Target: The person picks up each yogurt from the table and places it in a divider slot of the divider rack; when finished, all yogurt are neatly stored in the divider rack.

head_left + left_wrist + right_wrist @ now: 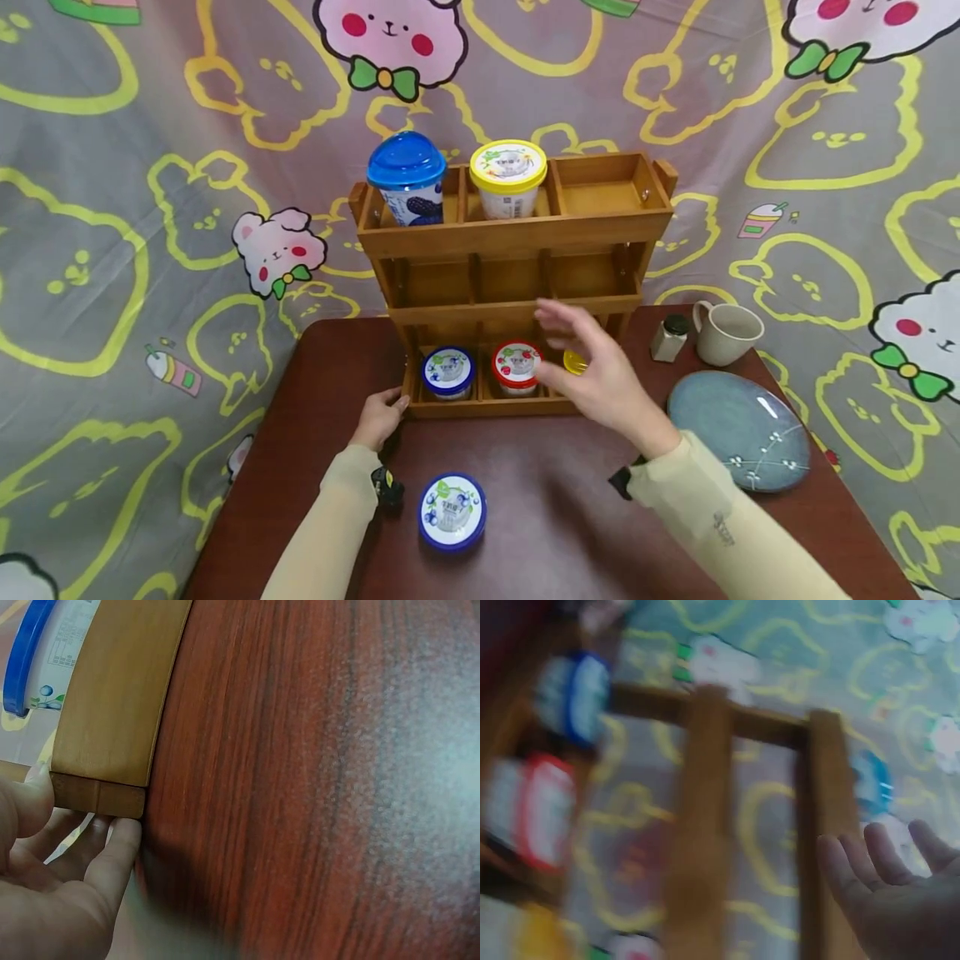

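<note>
My left hand (378, 418) grips the lower left corner of a three-tier wooden rack (517, 235); the left wrist view shows thumb and fingers about the corner of its front board (120, 697). My right hand (600, 375) is raised in front of the lower tier, fingers extended, holding nothing. Behind it, a yellow-lidded tub (574, 361) is partly hidden. Beside that stand a red-lidded tub (517, 365) and a blue-lidded tub (448, 372). The top tier bears a cup with a blue domed lid (407, 171) and a yellow-lidded tub (508, 171). Another blue-lidded tub (452, 512) stands on the table.
To the right of the rack are a small dark-capped shaker (670, 338), a beige mug (727, 335) and a blue-grey plate (738, 429). A patterned cloth (540, 83) hangs behind the brown table (330, 358).
</note>
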### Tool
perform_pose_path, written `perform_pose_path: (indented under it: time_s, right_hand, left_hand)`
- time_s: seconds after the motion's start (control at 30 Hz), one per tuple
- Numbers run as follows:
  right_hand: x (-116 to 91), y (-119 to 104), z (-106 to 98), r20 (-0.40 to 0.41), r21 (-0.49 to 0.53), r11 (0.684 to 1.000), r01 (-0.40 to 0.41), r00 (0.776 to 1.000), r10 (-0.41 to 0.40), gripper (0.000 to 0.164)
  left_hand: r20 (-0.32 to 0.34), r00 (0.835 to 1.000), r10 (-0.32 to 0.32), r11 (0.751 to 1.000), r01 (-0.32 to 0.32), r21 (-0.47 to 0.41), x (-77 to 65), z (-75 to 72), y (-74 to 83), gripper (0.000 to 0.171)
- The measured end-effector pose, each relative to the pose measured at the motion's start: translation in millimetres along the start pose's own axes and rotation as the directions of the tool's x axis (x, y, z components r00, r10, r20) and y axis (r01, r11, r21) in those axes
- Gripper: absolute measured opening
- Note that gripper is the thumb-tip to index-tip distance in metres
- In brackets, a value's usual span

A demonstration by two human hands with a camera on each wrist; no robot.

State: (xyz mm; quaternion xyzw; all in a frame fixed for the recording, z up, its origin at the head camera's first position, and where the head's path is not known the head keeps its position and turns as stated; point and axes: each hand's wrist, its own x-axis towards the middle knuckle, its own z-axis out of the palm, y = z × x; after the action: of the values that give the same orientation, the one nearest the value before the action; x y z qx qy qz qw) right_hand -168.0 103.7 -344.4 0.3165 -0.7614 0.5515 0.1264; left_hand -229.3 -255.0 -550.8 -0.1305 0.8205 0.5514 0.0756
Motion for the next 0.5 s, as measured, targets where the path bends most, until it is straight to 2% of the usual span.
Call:
perform_pose_path:
  time_s: [0.13,0.23,0.33,0.5]
  right_hand:
    - [-48.3,30.6,41.8,0.078,-0.009,0.998,-0.059,0.995,0.059,0.075]
    - [-76.5,49.0,71.3,0.148,-0.004,0.994,-0.106,0.983,0.106,0.078]
    - [-97.5,59.3,95.0,0.225,-0.057,0.986,-0.158,0.96,0.167,0.086]
    - [-118.8,68.6,124.2,0.292,-0.127,0.979,-0.159,0.938,0.19,0.099]
  left_hand:
    - [-0.004,1.0,0.005,1.0,-0.005,-0.019,0.0,-0.2,1.2,0.045]
    - [-0.005,1.0,0.004,1.0,-0.004,-0.029,0.4,-0.3,1.6,0.045]
    - [-0.005,1.0,0.001,1.0,-0.001,-0.026,1.4,-0.3,0.9,0.046]
    - [-0.005,1.0,-0.011,1.0,0.01,-0.024,1.2,1.1,0.8,0.045]
